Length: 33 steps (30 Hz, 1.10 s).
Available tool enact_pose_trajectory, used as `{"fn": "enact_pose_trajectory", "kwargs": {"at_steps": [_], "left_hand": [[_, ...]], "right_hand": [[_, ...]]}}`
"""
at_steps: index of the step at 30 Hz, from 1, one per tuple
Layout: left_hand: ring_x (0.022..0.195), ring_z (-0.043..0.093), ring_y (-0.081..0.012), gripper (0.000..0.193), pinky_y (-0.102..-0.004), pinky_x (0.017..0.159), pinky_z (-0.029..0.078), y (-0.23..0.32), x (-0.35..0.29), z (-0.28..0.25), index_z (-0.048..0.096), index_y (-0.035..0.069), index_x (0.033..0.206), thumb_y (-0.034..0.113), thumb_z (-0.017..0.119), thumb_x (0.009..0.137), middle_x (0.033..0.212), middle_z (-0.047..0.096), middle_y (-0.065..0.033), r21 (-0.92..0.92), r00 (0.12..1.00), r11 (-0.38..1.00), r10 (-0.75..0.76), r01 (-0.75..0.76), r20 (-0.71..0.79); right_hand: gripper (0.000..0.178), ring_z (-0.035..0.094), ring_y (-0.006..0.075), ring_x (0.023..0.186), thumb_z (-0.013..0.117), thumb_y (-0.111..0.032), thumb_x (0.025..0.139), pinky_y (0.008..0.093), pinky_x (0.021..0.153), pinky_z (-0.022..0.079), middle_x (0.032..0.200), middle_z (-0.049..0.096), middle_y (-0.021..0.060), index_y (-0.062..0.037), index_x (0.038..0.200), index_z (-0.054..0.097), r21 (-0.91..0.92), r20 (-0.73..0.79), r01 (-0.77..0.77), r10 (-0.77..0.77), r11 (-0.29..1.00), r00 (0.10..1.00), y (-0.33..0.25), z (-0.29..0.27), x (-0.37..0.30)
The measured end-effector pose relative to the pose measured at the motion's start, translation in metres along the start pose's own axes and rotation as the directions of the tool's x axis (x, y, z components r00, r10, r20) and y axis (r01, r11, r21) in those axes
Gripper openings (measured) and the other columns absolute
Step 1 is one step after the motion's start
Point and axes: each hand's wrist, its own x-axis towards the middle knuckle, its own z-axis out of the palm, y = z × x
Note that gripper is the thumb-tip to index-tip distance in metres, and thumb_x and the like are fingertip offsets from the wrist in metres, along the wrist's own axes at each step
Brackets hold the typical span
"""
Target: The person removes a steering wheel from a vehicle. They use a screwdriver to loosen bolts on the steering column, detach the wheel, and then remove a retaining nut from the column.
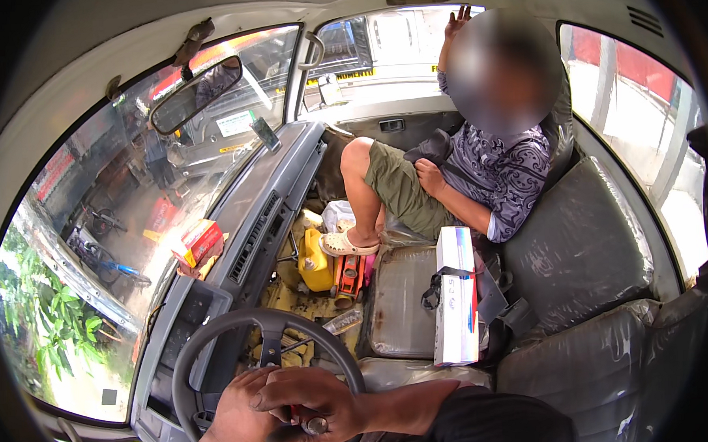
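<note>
My left hand (245, 406) and my right hand (318, 398) are together in front of the black steering wheel (188, 362). The right hand's fingers are curled around a small object with a round metal end (317, 426); a bit of red shows beside it. Its kind cannot be made out. My left hand presses up against the right, its fingers bent and partly covered, so what lies in them is hidden. The wheel's lower part is behind my hands.
A person sits on the passenger seat, one hand (454, 23) raised. A long white box (456, 295) lies on the middle seat (405, 306). A yellow jug (315, 261) and an orange-red jack-like tool (347, 280) stand in the footwell. On the dashboard are a red box (198, 242) and a phone (266, 135).
</note>
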Motion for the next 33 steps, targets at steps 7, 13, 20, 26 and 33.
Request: {"fn": "enact_pose_trajectory", "kwargs": {"at_steps": [7, 13, 20, 26, 33], "left_hand": [[0.083, 0.076, -0.0324, 0.018, -0.0470, 0.080, 0.062, -0.001, -0.006, -0.004, 0.069, 0.009, 0.090, 0.019, 0.078, 0.079, 0.084, 0.074, -0.0083, 0.140, 0.981, 0.980, -0.156, 0.140, 0.113], [0.095, 0.079, -0.0305, 0.034, -0.0431, 0.085, 0.065, 0.003, -0.006, -0.014, 0.075, 0.008, 0.114, 0.020, 0.077, 0.082, 0.105, 0.081, -0.0099, 0.064, 0.971, 0.992, -0.118, 0.107, 0.210], [0.086, 0.077, -0.0283, 0.021, -0.0421, 0.084, 0.061, -0.001, -0.002, -0.006, 0.073, 0.011, 0.100, 0.019, 0.076, 0.081, 0.087, 0.075, -0.0048, 0.084, 0.992, 0.994, 0.083, -0.076, -0.090], [0.090, 0.076, -0.0317, 0.024, -0.0446, 0.087, 0.061, -0.008, -0.005, -0.009, 0.075, 0.010, 0.096, 0.021, 0.081, 0.075, 0.090, 0.076, -0.0074, 0.112, 0.988, 0.986, -0.135, 0.126, 0.078], [0.120, 0.071, -0.0373, 0.019, -0.0454, 0.104, 0.058, -0.043, 0.021, -0.018, 0.082, 0.007, 0.105, 0.016, 0.077, 0.090, 0.119, 0.075, -0.0148, -0.075, 0.902, 0.997, 0.026, 0.008, 0.431]], "right_hand": [[0.069, 0.068, 0.0299, 0.081, 0.095, -0.025, 0.089, 0.0428, 0.072, 0.055, 0.116, 0.073, 0.0170, -0.0040, 0.146, 0.062, 0.025, -0.116, -0.011, 0.014, 1.000, 0.993, -0.001, 0.003, -0.005], [0.072, 0.076, 0.0336, 0.096, 0.099, -0.020, 0.085, 0.0424, 0.077, 0.061, 0.115, 0.073, 0.0150, -0.0050, 0.145, 0.062, -0.104, -0.051, 0.017, -0.023, 0.994, 0.998, 0.002, 0.002, -0.013], [0.075, 0.074, 0.0304, 0.096, 0.100, -0.012, 0.078, 0.0428, 0.080, 0.060, 0.113, 0.072, 0.0130, -0.0065, 0.143, 0.062, -0.059, -0.064, 0.021, -0.025, 0.998, 0.998, 0.007, 0.005, -0.017], [0.065, 0.074, 0.0271, 0.097, 0.100, -0.019, 0.083, 0.0414, 0.083, 0.060, 0.110, 0.074, 0.0102, -0.0046, 0.135, 0.062, -0.039, -0.146, -0.045, 0.038, 0.998, 0.989, 0.010, 0.007, -0.026], [0.048, 0.070, 0.0237, 0.091, 0.083, -0.024, 0.099, 0.0371, 0.076, 0.060, 0.106, 0.070, 0.0131, 0.0006, 0.132, 0.059, -0.092, -0.021, -0.068, 0.066, 0.993, 0.998, 0.018, -0.008, -0.008]]}}
